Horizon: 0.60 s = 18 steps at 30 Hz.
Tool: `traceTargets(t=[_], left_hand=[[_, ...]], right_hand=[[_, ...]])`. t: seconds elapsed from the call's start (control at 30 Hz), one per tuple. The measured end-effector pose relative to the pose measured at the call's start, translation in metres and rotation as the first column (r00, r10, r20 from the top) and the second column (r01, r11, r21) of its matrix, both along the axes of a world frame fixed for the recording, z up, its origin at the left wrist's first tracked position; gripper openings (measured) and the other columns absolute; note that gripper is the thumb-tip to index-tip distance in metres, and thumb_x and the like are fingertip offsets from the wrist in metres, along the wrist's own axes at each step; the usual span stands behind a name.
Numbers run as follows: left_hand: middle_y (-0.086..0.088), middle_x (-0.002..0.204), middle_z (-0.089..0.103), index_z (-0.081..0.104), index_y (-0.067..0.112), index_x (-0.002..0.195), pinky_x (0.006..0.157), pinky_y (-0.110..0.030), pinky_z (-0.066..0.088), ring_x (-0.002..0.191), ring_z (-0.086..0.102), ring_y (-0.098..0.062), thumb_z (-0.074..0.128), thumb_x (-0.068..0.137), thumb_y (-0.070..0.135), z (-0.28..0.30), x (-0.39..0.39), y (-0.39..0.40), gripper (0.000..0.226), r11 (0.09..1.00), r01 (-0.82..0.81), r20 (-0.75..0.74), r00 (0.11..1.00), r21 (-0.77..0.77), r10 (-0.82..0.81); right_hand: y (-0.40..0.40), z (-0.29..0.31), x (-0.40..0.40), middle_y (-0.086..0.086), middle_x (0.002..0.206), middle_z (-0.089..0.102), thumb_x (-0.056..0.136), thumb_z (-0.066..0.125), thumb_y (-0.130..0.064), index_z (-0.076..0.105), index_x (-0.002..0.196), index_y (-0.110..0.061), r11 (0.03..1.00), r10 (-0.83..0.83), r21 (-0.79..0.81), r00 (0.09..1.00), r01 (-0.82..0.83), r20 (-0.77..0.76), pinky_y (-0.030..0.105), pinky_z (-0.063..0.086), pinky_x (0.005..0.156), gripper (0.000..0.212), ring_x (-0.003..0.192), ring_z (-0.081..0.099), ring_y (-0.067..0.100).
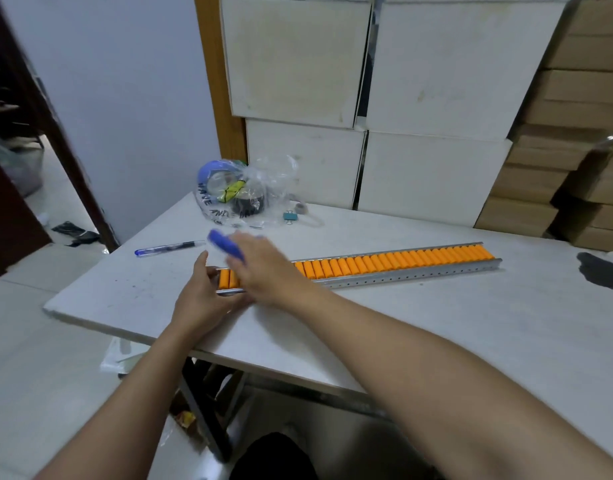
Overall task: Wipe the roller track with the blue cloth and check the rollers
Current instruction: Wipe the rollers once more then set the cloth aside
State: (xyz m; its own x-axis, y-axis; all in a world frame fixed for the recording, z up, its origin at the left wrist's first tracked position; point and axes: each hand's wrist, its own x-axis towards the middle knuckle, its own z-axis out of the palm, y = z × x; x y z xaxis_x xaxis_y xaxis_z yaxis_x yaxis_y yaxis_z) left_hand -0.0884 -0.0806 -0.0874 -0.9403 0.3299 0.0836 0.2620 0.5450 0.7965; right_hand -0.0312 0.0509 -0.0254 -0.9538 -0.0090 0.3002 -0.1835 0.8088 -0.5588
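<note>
A long metal roller track (395, 276) with several orange rollers (402, 260) lies across the white table (436, 323). My right hand (263, 268) is over the track's left part, shut on a blue cloth (225, 248) that sticks out past the fingers and looks motion-blurred. My left hand (203, 296) grips the left end of the track, thumb on the far rail. The rollers under my right hand are hidden.
A blue pen (170, 248) lies left of the track. Behind it sits a clear plastic bag (246, 195) with tape rolls, and a binder clip (290, 216). A dark cloth (601, 271) lies at the right. White boxes (419, 98) stand behind the table.
</note>
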Motion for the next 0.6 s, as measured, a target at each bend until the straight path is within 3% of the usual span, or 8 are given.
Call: traceTargets(t=[0.03, 0.1, 0.17, 0.27, 0.37, 0.5, 0.6], left_hand=[[0.005, 0.119, 0.056, 0.026, 0.022, 0.141, 0.091, -0.040, 0.045, 0.115, 0.056, -0.022, 0.070, 0.062, 0.050, 0.000, 0.000, -0.001, 0.095, 1.000, 0.004, -0.003, 1.000, -0.001, -0.004], [0.001, 0.134, 0.053, 0.018, 0.023, 0.146, 0.096, -0.038, 0.039, 0.126, 0.049, -0.025, 0.054, 0.071, 0.054, 0.002, 0.001, -0.004, 0.088, 1.000, 0.010, 0.015, 1.000, -0.011, -0.010], [0.000, 0.145, 0.045, 0.011, 0.023, 0.149, 0.096, -0.034, 0.034, 0.131, 0.044, -0.024, 0.052, 0.074, 0.052, 0.002, 0.000, -0.003, 0.090, 1.000, 0.000, 0.025, 1.000, -0.009, 0.000], [0.005, 0.128, 0.058, 0.023, 0.026, 0.144, 0.095, -0.036, 0.040, 0.122, 0.053, -0.020, 0.065, 0.064, 0.045, 0.001, 0.000, -0.004, 0.093, 1.000, -0.015, 0.032, 0.999, 0.015, 0.014], [0.015, 0.101, 0.063, 0.053, 0.033, 0.116, 0.087, -0.039, 0.048, 0.102, 0.060, -0.014, 0.078, 0.051, 0.053, -0.001, -0.005, -0.008, 0.073, 1.000, 0.009, -0.032, 0.999, -0.011, -0.009], [0.002, 0.125, 0.056, 0.048, 0.023, 0.133, 0.095, -0.039, 0.044, 0.113, 0.054, -0.017, 0.082, 0.050, 0.056, -0.001, -0.005, -0.005, 0.095, 0.999, 0.018, -0.061, 0.998, -0.049, -0.021], [-0.002, 0.130, 0.054, 0.046, 0.022, 0.135, 0.095, -0.038, 0.043, 0.117, 0.052, -0.020, 0.084, 0.054, 0.052, -0.002, -0.004, -0.004, 0.094, 0.998, 0.010, -0.066, 0.998, -0.056, -0.014]], right_hand=[[-0.010, -0.008, -0.007, 0.014, 0.107, 0.058, 0.097, 0.044, -0.027, 0.053, 0.111, -0.008, 0.995, 0.051, 0.078, 0.995, -0.058, 0.086, 0.043, 0.039, 0.088, 0.025, 0.098, 0.051, 0.032], [-0.020, -0.022, -0.012, 0.015, 0.114, 0.057, 0.099, 0.040, -0.031, 0.051, 0.112, -0.005, 0.982, 0.083, 0.152, 0.973, -0.116, 0.214, 0.043, 0.038, 0.094, 0.031, 0.106, 0.052, 0.034], [-0.019, -0.030, -0.011, 0.015, 0.134, 0.051, 0.099, 0.037, -0.034, 0.044, 0.131, -0.004, 0.977, 0.065, 0.183, 0.968, -0.111, 0.242, 0.046, 0.036, 0.105, 0.044, 0.122, 0.047, 0.033], [-0.005, -0.030, -0.007, 0.012, 0.155, 0.030, 0.101, 0.035, -0.032, 0.025, 0.148, -0.008, 0.964, 0.063, 0.233, 0.963, -0.127, 0.263, 0.041, 0.021, 0.117, 0.054, 0.142, 0.028, 0.029], [0.018, -0.029, 0.004, 0.008, 0.159, 0.022, 0.102, 0.034, -0.030, 0.022, 0.150, -0.010, 0.958, 0.043, 0.264, 0.967, -0.111, 0.250, 0.033, 0.012, 0.118, 0.054, 0.146, 0.019, 0.022], [0.053, -0.033, 0.019, 0.006, 0.160, 0.022, 0.102, 0.032, -0.032, 0.022, 0.151, -0.011, 0.958, -0.028, 0.283, 0.972, -0.040, 0.234, 0.032, 0.012, 0.119, 0.054, 0.146, 0.019, 0.020], [0.080, -0.033, 0.033, 0.007, 0.158, 0.027, 0.101, 0.032, -0.035, 0.022, 0.150, -0.011, 0.961, -0.103, 0.276, 0.965, 0.034, 0.241, 0.037, 0.021, 0.118, 0.056, 0.144, 0.025, 0.024]])
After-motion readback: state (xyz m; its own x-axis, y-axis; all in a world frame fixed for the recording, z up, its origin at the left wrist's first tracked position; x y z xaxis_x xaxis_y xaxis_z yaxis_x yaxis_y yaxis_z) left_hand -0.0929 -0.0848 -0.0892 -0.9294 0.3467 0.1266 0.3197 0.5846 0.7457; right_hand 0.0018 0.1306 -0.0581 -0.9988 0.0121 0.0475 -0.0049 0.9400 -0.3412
